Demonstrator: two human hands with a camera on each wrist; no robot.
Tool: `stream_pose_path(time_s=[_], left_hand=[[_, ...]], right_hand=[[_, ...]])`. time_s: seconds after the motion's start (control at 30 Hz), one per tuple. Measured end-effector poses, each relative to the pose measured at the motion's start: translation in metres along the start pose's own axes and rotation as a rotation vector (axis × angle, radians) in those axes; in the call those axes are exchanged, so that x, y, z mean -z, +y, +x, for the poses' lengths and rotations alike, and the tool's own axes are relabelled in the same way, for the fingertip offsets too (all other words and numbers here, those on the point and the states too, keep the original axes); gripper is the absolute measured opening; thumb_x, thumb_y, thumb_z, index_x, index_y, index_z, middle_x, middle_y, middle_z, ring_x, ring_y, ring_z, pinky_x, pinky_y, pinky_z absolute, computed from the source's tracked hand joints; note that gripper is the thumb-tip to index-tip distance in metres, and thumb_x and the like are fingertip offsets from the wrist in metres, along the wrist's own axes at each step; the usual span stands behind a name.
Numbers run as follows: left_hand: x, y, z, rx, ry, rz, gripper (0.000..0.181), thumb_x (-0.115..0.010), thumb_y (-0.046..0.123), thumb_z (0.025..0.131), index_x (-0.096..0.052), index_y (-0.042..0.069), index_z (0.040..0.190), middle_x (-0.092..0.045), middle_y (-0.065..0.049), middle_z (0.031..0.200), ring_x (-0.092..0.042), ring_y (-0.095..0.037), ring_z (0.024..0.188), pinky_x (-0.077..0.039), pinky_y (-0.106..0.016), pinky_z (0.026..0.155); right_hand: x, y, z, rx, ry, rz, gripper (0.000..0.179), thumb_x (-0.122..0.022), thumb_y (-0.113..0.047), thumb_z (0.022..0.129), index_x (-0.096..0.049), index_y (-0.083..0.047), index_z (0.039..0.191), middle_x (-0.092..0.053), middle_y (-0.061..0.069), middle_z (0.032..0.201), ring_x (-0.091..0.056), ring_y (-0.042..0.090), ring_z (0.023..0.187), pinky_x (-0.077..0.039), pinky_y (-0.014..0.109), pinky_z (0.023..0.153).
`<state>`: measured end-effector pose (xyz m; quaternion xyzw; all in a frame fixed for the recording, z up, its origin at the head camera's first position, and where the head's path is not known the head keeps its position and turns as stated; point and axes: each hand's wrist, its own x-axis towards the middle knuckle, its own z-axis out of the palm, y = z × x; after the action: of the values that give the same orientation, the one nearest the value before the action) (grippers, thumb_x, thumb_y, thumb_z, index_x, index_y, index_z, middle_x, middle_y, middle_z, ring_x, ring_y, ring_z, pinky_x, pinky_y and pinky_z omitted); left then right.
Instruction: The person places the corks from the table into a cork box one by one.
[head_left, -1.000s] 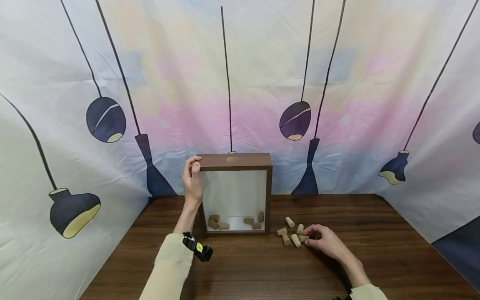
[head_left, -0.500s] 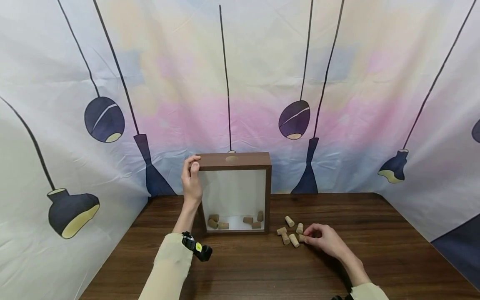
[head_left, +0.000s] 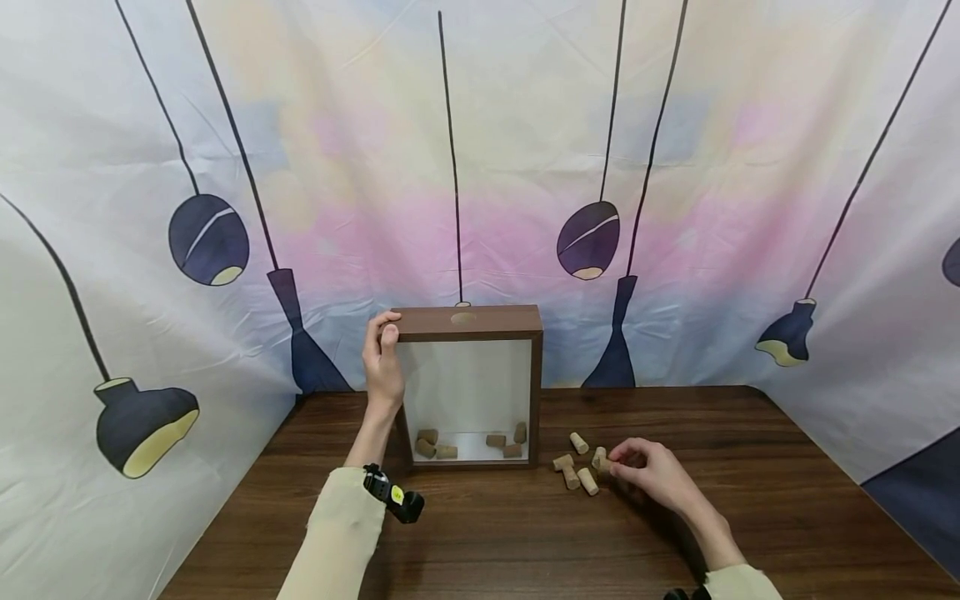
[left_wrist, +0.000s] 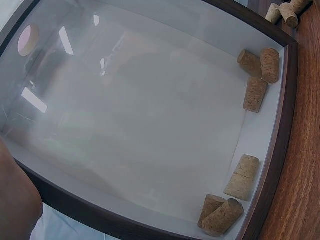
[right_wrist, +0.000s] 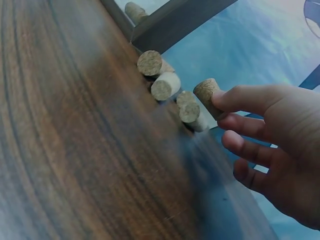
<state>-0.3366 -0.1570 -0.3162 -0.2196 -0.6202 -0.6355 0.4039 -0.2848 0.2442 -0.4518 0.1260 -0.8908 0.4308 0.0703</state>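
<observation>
A brown-framed shadow box [head_left: 536,400] with a clear front stands upright on the table. Its top has a round hole [head_left: 463,318], and several corks [left_wrist: 256,94] lie along its floor. My left hand [head_left: 384,367] grips the box at its upper left corner, thumb on the front. To the right of the box, my right hand [head_left: 656,475] pinches a cork [right_wrist: 206,95] between thumb and fingertips. In the right wrist view this cork is raised above the other loose corks [right_wrist: 165,86]; the remaining fingers are spread below it.
The loose corks [head_left: 587,482] lie in a small cluster just right of the box. Dark wood table [head_left: 480,533] extends in front and to both sides. A cloth backdrop [head_left: 495,208] printed with hanging lamps rises behind the table's back edge.
My right hand has taken a cork from the right side of the cluster and lifted it slightly. The left hand and the box stay where they were.
</observation>
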Motion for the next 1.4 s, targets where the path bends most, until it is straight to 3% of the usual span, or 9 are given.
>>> stream_pose_path(time_s=[0.27,0.57,0.93,1.27,1.4], left_hand=[[0.002,0.001,0.000,0.005,0.002,0.016,0.035,-0.042,0.011,0.101,-0.053,-0.012,0.125,-0.043,0.008,0.091,-0.036,-0.014,0.086,-0.028,-0.033,0.084],[0.003,0.001,0.000,0.022,0.004,0.037,0.035,-0.042,0.012,0.102,-0.053,-0.011,0.126,-0.044,0.008,0.093,-0.037,-0.022,0.088,-0.030,-0.031,0.086],[0.005,0.003,0.000,0.018,-0.001,0.059,0.035,-0.040,0.012,0.103,-0.052,-0.010,0.127,-0.044,0.007,0.094,-0.037,-0.022,0.089,-0.029,-0.031,0.086],[0.002,-0.002,0.000,0.017,-0.002,0.029,0.034,-0.042,0.011,0.102,-0.053,-0.010,0.126,-0.047,0.010,0.094,-0.034,-0.041,0.086,-0.031,-0.030,0.083],[0.002,-0.002,0.000,0.024,0.001,0.033,0.035,-0.042,0.012,0.102,-0.053,-0.010,0.126,-0.050,0.010,0.101,-0.038,-0.036,0.088,-0.032,-0.030,0.085]], right_hand=[[0.004,-0.011,0.003,0.060,0.067,-0.034,0.013,-0.075,-0.020,0.088,-0.071,-0.013,0.098,-0.068,0.000,0.090,-0.058,0.005,0.074,-0.047,0.024,0.067],[0.007,-0.026,0.004,0.097,0.139,-0.051,0.014,-0.077,-0.022,0.086,-0.072,-0.015,0.097,-0.069,-0.001,0.089,-0.055,0.003,0.069,-0.046,0.024,0.064],[0.011,-0.040,0.003,0.104,0.141,-0.047,0.014,-0.075,-0.024,0.088,-0.072,-0.016,0.100,-0.067,-0.003,0.089,-0.055,0.005,0.070,-0.046,0.024,0.062],[0.014,-0.050,-0.002,0.147,0.195,-0.048,0.013,-0.076,-0.023,0.088,-0.072,-0.018,0.098,-0.065,-0.004,0.083,-0.054,0.005,0.066,-0.045,0.024,0.059],[0.017,-0.057,0.002,0.185,0.209,-0.050,0.012,-0.076,-0.021,0.088,-0.071,-0.018,0.099,-0.063,-0.004,0.080,-0.052,0.005,0.064,-0.044,0.024,0.058]])
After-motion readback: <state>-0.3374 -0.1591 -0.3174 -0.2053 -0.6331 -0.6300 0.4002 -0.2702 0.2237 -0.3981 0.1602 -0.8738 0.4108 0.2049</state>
